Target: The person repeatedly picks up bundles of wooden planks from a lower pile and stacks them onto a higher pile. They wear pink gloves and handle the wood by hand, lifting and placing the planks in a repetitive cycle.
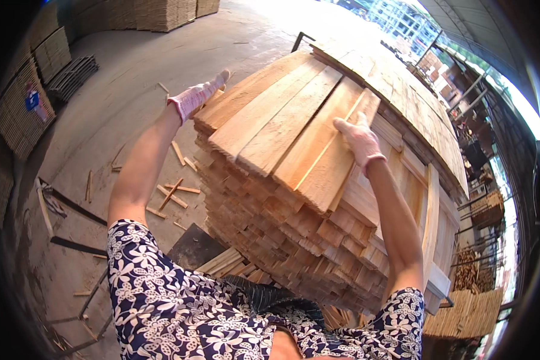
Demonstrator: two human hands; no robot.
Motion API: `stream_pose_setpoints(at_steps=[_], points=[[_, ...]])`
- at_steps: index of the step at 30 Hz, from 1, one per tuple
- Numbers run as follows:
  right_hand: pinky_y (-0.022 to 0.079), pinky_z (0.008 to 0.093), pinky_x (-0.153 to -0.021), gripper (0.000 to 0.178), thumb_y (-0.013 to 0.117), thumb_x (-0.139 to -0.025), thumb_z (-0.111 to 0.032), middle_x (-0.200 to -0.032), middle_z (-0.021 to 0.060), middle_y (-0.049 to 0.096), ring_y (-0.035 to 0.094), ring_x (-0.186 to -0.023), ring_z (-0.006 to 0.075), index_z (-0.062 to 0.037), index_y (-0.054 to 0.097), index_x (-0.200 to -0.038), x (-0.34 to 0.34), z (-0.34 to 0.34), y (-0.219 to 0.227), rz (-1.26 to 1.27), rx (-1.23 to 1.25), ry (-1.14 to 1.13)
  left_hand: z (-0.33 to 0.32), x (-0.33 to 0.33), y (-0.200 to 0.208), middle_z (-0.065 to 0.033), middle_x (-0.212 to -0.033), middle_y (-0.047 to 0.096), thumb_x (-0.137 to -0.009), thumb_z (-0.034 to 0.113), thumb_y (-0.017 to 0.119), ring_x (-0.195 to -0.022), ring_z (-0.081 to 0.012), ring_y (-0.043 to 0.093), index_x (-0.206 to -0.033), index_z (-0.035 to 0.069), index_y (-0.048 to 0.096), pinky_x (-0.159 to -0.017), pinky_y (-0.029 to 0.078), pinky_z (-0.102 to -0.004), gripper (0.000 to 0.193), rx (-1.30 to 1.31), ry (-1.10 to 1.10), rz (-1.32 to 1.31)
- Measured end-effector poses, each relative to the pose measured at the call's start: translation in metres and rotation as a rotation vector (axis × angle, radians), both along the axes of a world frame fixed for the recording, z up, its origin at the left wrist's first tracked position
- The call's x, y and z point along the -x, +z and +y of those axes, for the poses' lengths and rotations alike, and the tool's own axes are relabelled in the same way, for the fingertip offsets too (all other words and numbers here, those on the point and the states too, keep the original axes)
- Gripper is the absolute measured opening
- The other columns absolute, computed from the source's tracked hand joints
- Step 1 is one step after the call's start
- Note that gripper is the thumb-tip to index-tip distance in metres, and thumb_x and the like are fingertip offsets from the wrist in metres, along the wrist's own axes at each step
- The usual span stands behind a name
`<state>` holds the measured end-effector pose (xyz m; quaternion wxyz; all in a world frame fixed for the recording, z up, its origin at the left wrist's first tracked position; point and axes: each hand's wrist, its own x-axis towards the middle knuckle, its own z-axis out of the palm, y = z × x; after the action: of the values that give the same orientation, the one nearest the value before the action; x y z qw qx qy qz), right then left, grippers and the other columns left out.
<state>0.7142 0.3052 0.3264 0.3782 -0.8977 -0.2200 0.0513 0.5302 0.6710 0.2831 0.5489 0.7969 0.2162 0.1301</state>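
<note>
A layer of several pale wooden boards (282, 114) lies side by side on top of a tall stack of sawn boards (282, 210) in front of me. My left hand (201, 99), in a pinkish-white glove, is at the far left edge of that layer with its fingers stretched out along the outer side. My right hand (361, 141), gloved too, grips the rightmost board (330, 171) at its right edge. Its thumb rests on top, pointing left, while some fingers are hidden. A narrow gap runs between this board and its neighbour.
To the right, a lower layer of boards (408, 186) lies partly uncovered, and a wide covered stack (402, 84) stands behind. Wood offcuts (173, 195) litter the concrete floor at left, near a dark metal frame (78, 246). Bundled wood (24, 105) stands farther left.
</note>
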Motion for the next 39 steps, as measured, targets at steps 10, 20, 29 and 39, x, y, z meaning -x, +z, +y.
stream_pose_setpoints(at_steps=[10, 20, 29, 39], points=[[0.048, 0.0377, -0.102, 0.066, 0.066, -0.092, -0.04, -0.148, 0.0315, 0.048, 0.057, -0.129, 0.0339, -0.0076, 0.049, -0.148, -0.016, 0.022, 0.0, -0.103, 0.186, 0.064, 0.01, -0.022, 0.023, -0.0068, -0.143, 0.06, -0.101, 0.05, 0.058, -0.126, -0.0181, 0.058, -0.145, 0.012, 0.056, -0.107, 0.046, -0.0331, 0.059, -0.167, -0.242, 0.208], [0.052, 0.043, -0.098, 0.084, 0.069, -0.085, -0.045, -0.135, 0.0293, 0.056, 0.063, -0.118, 0.0296, -0.015, 0.036, -0.156, 0.011, -0.213, 0.089, -0.057, 0.328, -0.178, 0.061, -0.121, 0.042, -0.0174, -0.136, 0.062, -0.095, 0.057, 0.059, -0.093, -0.0243, 0.058, -0.151, 0.008, 0.047, -0.069, 0.044, -0.0362, 0.075, -0.058, 0.034, 0.448], [0.051, 0.0491, -0.098, 0.1, 0.075, -0.078, -0.034, -0.141, 0.0299, 0.053, 0.061, -0.121, 0.0407, -0.019, 0.023, -0.162, 0.027, -0.312, 0.017, 0.072, 0.516, -0.489, 0.032, -0.163, 0.018, -0.02, -0.15, 0.053, -0.104, 0.061, 0.031, -0.141, -0.0337, 0.048, -0.144, -0.001, 0.053, -0.117, 0.035, -0.042, 0.077, -0.763, -0.132, 0.378], [0.045, 0.0398, -0.107, 0.086, 0.067, -0.089, -0.046, -0.144, 0.0252, 0.055, 0.058, -0.128, 0.0323, -0.0079, 0.032, -0.158, -0.029, -0.161, -0.006, 0.014, 0.025, -0.047, 0.0, -0.16, 0.033, -0.0201, -0.149, 0.053, -0.106, 0.054, 0.03, -0.142, -0.0336, 0.047, -0.141, -0.002, 0.055, -0.116, 0.035, -0.0403, 0.071, -0.801, -0.176, 0.379]])
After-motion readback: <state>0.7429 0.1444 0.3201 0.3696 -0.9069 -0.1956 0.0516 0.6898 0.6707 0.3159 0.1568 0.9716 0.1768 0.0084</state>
